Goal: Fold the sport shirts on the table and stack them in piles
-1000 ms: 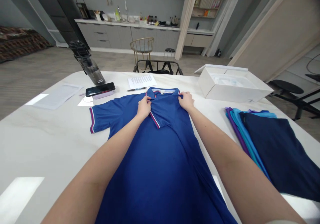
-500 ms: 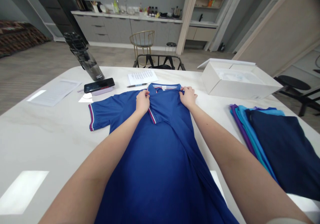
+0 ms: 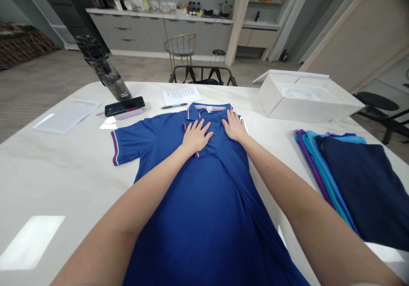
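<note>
A blue polo shirt [image 3: 198, 201] with red-and-white trim lies spread along the table, its collar at the far end. One sleeve extends to the left; the other is folded inward across the chest. My left hand [image 3: 196, 138] rests flat on that folded sleeve, fingers spread, partly covering its trimmed cuff. Just below the collar's right side, my right hand [image 3: 234, 126] lies flat on the shirt's shoulder with fingers stretched out. Neither hand grips the cloth.
A stack of folded clothes [image 3: 361, 179] lies to the right, below an open white box [image 3: 315, 109]. Left of the shirt are a phone [image 3: 124, 106], a dark transparent bottle [image 3: 111, 77] and a paper sheet [image 3: 67, 115]. A pen [image 3: 174, 106] and printed page [image 3: 182, 95] lie beyond the collar.
Both hands have let go of the pinched cloth and opened flat on it. My left hand has moved right and nearer to me, onto the folded sleeve.
</note>
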The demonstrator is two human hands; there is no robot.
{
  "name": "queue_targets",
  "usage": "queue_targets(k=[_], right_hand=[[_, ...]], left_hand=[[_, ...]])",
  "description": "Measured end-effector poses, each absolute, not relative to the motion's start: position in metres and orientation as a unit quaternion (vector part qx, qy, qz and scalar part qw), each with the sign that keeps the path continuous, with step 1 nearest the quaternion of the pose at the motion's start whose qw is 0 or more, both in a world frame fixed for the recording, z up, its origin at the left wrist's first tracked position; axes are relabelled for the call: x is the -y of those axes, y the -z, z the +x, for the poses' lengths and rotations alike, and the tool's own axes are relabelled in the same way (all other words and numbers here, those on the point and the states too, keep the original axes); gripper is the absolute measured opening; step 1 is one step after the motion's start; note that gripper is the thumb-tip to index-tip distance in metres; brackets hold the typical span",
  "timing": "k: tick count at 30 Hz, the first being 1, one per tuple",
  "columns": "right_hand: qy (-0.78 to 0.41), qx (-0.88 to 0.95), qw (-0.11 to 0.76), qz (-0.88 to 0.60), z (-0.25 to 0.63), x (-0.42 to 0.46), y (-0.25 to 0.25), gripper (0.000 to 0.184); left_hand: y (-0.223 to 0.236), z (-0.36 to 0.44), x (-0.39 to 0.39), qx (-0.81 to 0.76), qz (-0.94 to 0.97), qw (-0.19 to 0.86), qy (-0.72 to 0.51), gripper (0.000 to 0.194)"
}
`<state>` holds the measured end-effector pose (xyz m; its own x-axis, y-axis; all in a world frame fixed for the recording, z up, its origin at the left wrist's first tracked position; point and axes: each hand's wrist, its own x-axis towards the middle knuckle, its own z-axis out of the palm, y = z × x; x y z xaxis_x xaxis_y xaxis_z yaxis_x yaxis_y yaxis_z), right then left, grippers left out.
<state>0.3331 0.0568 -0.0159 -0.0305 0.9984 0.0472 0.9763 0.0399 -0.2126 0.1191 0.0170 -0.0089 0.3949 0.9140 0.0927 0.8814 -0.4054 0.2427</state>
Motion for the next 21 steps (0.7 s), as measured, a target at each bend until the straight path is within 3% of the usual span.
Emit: queue_targets(k=[4,10,21], right_hand=[[-0.057,0.705,0.060,-0.704,0.333,-0.059,0.015,0.074],[0.057,0.721,0.117,-0.681,0.321,-0.027,0.004,0.072],[-0.104,0.757,0.053,-0.643,0.326,0.122,-0.001,0.065]], left_hand=[[0.015,0.118,-0.017,-0.555,0.825,0.069,-0.084,0.069],[0.012,0.120,-0.014,-0.562,0.822,0.058,-0.079,0.069],[0.009,0.119,-0.008,-0.547,0.830,0.037,-0.103,0.063]])
